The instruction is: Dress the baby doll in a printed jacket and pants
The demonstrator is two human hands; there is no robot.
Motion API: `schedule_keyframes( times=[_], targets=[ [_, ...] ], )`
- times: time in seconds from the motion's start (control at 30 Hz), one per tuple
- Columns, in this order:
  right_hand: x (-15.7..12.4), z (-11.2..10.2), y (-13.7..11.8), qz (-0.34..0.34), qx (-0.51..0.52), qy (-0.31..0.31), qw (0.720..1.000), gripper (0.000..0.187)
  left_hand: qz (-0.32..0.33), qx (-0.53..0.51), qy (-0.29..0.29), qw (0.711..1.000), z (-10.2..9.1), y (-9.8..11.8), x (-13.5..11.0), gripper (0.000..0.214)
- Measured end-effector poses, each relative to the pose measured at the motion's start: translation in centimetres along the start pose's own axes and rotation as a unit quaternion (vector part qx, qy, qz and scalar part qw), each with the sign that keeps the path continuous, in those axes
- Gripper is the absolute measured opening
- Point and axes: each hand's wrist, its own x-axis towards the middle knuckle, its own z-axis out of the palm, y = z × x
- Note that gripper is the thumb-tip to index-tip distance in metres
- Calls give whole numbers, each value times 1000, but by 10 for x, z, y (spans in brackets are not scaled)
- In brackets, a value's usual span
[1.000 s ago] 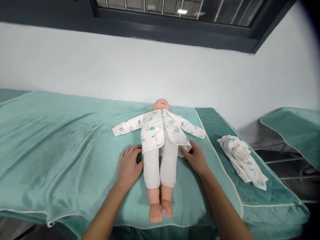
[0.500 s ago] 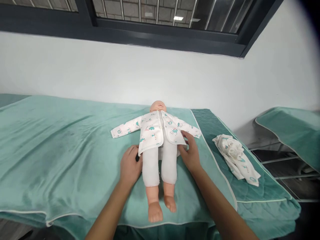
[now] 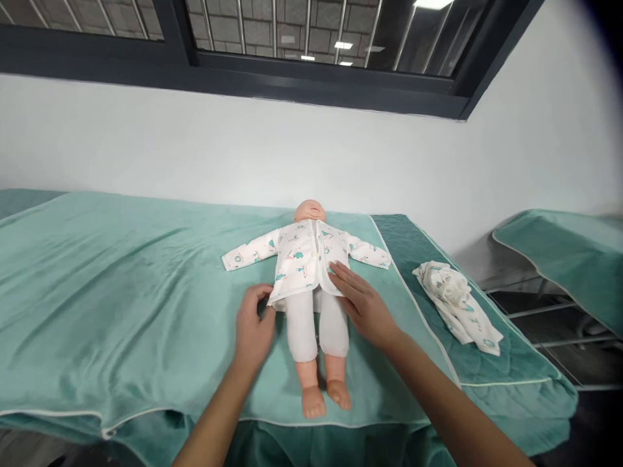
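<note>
A baby doll [image 3: 318, 327] lies on its back on a teal blanket [image 3: 121, 292], head toward the wall, wearing a white printed jacket [image 3: 299, 256] and white leggings. My left hand [image 3: 253, 327] pinches the jacket's lower left hem beside the doll's hip. My right hand [image 3: 363, 305] lies flat with fingers stretched out, pressing the jacket's right front panel against the doll's belly. The two front panels meet down the middle.
A crumpled white printed garment [image 3: 457, 301] lies on the darker teal pad [image 3: 423, 253] to the right. Another teal-covered bed [image 3: 564, 259] stands further right across a gap. A white wall and dark window frame run behind the bed.
My right hand has folded the jacket's right panel inward across the doll's body and now lies flat on it. My left hand shifted slightly up onto the left hem.
</note>
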Motion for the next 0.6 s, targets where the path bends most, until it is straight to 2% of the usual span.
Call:
schedule_keyframes(
  times=[0.07,0.13,0.2,0.23,0.27,0.3,0.33,0.4,0.43,0.47,0.5,0.6],
  targets=[
    [-12,-2,-2,11,18,-1,1000,54,6,-50,-13,999,-2,-1,-1,21],
    [-18,-2,-4,32,60,10,998,48,-27,-89,1,996,-3,-1,1,18],
    [-17,-1,-1,104,121,56,986,39,-90,-131,20,987,-2,-1,7,19],
    [-13,0,3,169,160,106,967,35,-125,-160,26,979,-2,0,12,21],
    [-7,3,9,246,211,164,931,32,-158,-199,26,967,0,0,18,24],
    [0,5,16,329,275,218,877,28,-186,-248,19,951,2,0,25,27],
    [8,8,24,403,351,258,805,25,-211,-299,6,931,6,0,34,29],
    [27,16,40,491,497,269,663,18,-254,-394,-28,883,15,-2,54,32],
    [35,19,48,507,549,253,614,20,-274,-430,-46,859,21,-3,65,34],
    [43,22,55,509,588,234,583,23,-294,-458,-62,837,26,-5,75,36],
    [50,25,61,500,616,221,567,28,-314,-479,-72,817,32,-7,86,38],
    [65,33,77,437,670,191,569,33,-346,-516,-75,780,47,-16,115,42]
  ],
)
